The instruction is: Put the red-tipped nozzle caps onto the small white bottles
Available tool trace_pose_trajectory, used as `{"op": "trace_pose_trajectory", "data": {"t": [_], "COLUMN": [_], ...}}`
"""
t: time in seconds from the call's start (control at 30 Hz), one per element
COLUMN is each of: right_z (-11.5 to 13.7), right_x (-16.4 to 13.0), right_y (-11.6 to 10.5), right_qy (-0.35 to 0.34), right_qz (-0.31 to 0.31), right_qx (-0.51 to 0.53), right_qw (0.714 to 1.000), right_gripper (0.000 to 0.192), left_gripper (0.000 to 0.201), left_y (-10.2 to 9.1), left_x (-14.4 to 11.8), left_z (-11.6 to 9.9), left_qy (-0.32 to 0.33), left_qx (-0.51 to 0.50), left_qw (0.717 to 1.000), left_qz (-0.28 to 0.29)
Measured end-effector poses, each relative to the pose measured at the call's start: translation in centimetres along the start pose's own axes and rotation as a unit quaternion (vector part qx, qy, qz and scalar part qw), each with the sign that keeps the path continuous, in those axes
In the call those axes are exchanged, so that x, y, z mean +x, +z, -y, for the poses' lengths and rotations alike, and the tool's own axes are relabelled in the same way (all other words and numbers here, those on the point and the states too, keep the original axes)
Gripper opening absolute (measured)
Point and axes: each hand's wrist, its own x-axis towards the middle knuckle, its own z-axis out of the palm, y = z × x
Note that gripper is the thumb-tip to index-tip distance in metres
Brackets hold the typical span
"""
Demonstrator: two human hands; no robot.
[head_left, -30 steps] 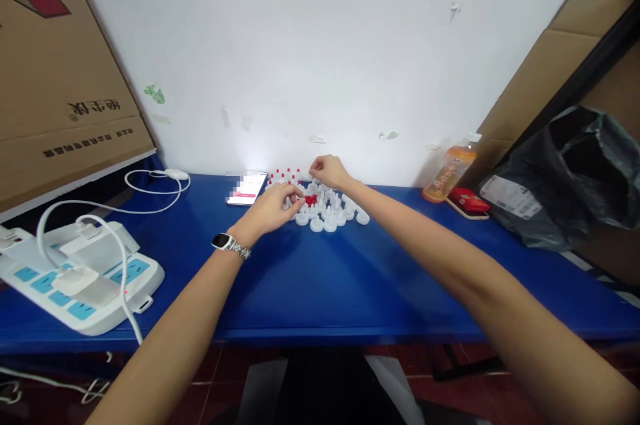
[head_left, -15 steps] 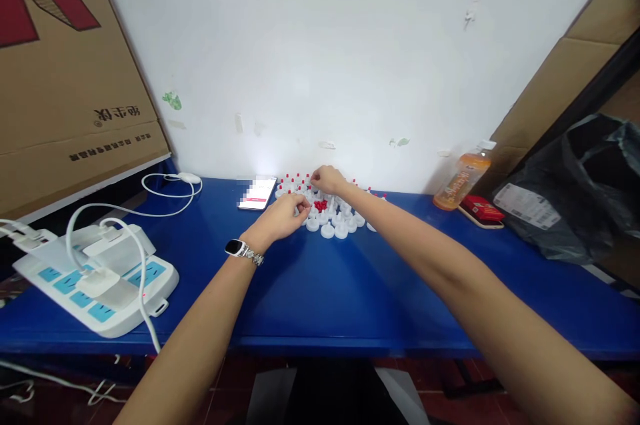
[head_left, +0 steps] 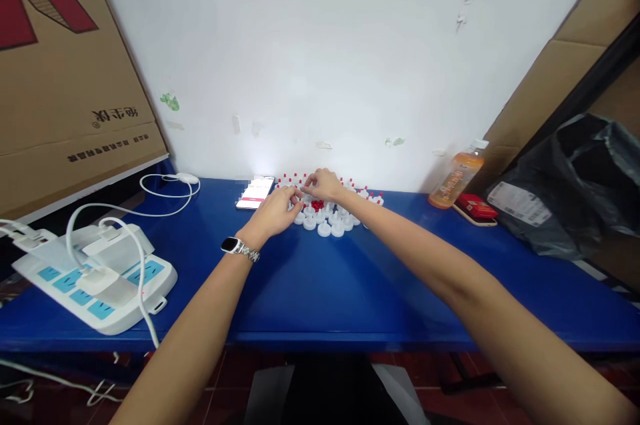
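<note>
At the back of the table, against the wall, stands a cluster of white nozzle caps (head_left: 337, 228), several of them with red tips. Loose small red tips (head_left: 317, 205) lie in a pile among the plain caps. My left hand (head_left: 278, 210), with a watch at the wrist, is at the cluster's left side, thumb and fingers curled together. Over the caps, my right hand (head_left: 324, 185) pinches with its fingertips close to the left fingers. What either hand holds is too small and hidden to make out.
A lit phone (head_left: 255, 193) lies left of the caps. A white power strip (head_left: 100, 291) with plugs and cables fills the table's left end. On the right are an orange drink bottle (head_left: 457, 175), a red box (head_left: 477, 206) and a dark plastic bag (head_left: 555, 191).
My right hand has shifted slightly left and its fingertips have come closer to my left hand. The left hand has moved slightly left and up. The view has shifted a little.
</note>
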Motion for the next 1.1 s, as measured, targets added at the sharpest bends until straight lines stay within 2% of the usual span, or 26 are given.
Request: {"op": "trace_pose_trajectory", "data": {"t": [0.1,0.23,0.3,0.4,0.47,0.6,0.7,0.77,0.83,0.9,1.0,1.1], "right_z": [0.0,-0.5,-0.8,-1.6,-2.3,-3.1,-2.2,-1.1,-0.1,0.5,0.8,1.1], "right_x": [0.3,-0.2,-1.4,-4.1,-6.2,-10.1,-11.8,-12.3,-12.6,-12.8,-13.4,-13.9], "right_y": [-0.2,-1.6,-2.4,-3.3,-3.6,-4.1,-4.5,-4.7,-4.8,-4.9,-4.6,-4.2], "right_qy": [0.025,0.024,0.026,0.048,0.077,0.133,0.131,0.113,0.113,0.135,0.165,0.175], "right_qz": [-0.010,-0.079,-0.108,-0.112,-0.111,-0.128,-0.138,-0.138,-0.133,-0.131,-0.105,-0.033], "right_qx": [0.049,0.141,0.206,0.316,0.385,0.518,0.554,0.586,0.633,0.682,0.738,0.761], "right_qw": [0.998,0.986,0.972,0.941,0.913,0.835,0.810,0.790,0.754,0.707,0.646,0.623], "right_gripper": [0.024,0.020,0.018,0.017,0.017,0.023,0.032,0.037,0.037,0.033,0.032,0.031], "left_gripper": [0.030,0.032,0.031,0.030,0.030,0.030,0.030,0.026,0.023,0.020,0.020,0.023], "left_y": [0.0,0.0,0.0,0.0,0.1,0.2,0.4,1.0,1.8,2.7,3.7,3.9], "left_x": [0.1,0.1,0.2,0.2,0.2,0.2,0.8,1.4,2.1,2.6,2.5,1.7], "left_z": [0.3,0.3,0.0,-0.3,-0.4,-1.4,-3.9,-6.2,-8.1,-9.2,-9.1,-8.0], "left_qy": [-0.007,-0.004,0.007,0.019,0.017,0.023,0.072,0.126,0.177,0.192,0.227,0.259], "left_qx": [-0.002,-0.002,-0.005,-0.016,-0.035,-0.090,-0.130,-0.127,-0.096,-0.077,-0.048,-0.013], "left_qw": [1.000,1.000,0.999,0.999,0.998,0.994,0.986,0.982,0.979,0.978,0.972,0.965], "left_qz": [-0.005,-0.022,-0.034,-0.046,-0.047,-0.059,-0.079,-0.068,-0.038,-0.041,-0.043,-0.026]}}
